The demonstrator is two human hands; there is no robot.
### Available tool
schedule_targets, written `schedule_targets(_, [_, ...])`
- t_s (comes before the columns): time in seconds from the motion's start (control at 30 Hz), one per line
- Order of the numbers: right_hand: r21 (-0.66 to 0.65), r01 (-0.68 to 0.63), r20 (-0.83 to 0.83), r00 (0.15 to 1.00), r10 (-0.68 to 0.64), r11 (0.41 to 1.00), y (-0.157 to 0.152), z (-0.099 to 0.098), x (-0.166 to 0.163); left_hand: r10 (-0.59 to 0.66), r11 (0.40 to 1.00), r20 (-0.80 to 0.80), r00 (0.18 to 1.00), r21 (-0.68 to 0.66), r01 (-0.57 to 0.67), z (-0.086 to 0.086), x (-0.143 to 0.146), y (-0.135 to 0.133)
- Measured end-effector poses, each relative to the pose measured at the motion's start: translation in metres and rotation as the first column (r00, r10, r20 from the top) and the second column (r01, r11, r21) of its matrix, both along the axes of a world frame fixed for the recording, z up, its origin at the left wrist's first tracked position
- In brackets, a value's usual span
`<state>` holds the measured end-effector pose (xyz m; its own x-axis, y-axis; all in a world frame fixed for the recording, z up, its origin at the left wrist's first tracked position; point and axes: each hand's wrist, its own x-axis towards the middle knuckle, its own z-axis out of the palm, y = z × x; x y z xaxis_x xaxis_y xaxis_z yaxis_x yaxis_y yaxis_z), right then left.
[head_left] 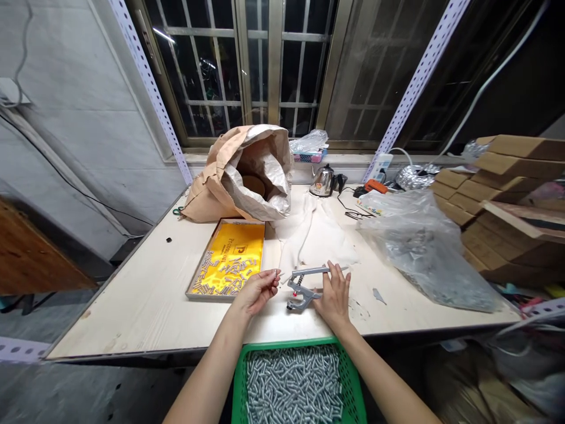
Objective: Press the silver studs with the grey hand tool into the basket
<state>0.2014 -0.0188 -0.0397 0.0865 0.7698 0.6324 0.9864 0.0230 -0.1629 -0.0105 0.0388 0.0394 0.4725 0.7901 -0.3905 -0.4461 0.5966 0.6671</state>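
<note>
My left hand [260, 290] is closed in a pinch, its fingertips on a small metal piece [278, 274] whose exact shape I cannot make out. Just right of it, my right hand [334, 295] wraps round the handles of grey hand pliers [302, 293] with a black spring and a red part at the jaw. The pliers' head faces left, close to the left fingertips. Left of the hands lies a shallow tray [190, 294] lined with yellow printed material [233, 238], with several small metal pieces [225, 287] scattered in it.
Below the table edge, a green basket [239, 377] is full of metal pieces. A large open paper sack [207, 188] stands behind the tray. White cloth [329, 241], a steel kettle [322, 181], a clear plastic bag [424, 253] and stacked cardboard boxes [512, 206] occupy the back and right.
</note>
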Motion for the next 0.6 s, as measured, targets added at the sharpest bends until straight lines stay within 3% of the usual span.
schedule_targets(0.27, [0.001,0.043,-0.026,0.999,-0.042,0.999,0.002,-0.005,0.004,0.037,0.991,-0.039,0.999,0.127,-0.031,0.004,0.017,-0.013])
schedule_targets(0.37, [0.004,0.048,-0.031,0.998,-0.048,0.999,0.002,-0.006,0.004,-0.027,0.949,-0.22,0.975,0.302,0.094,0.01,0.009,-0.039])
schedule_targets(0.43, [0.009,0.051,-0.047,0.998,-0.051,0.999,0.002,-0.006,0.004,-0.163,0.871,-0.417,0.894,0.365,0.329,0.01,-0.001,-0.064])
schedule_targets(0.5, [0.008,0.052,-0.061,0.997,-0.052,0.999,0.001,-0.006,0.005,-0.197,0.773,-0.614,0.764,0.382,0.507,0.007,-0.012,-0.081])
schedule_targets(0.53, [0.005,0.052,-0.065,0.997,-0.052,0.999,0.001,-0.006,0.005,-0.135,0.742,-0.695,0.706,0.402,0.537,0.005,-0.019,-0.083])
schedule_targets(0.6, [0.0,0.053,-0.066,0.996,-0.052,0.999,0.001,-0.006,0.005,0.121,0.717,-0.8,0.588,0.48,0.505,0.002,-0.036,-0.071])
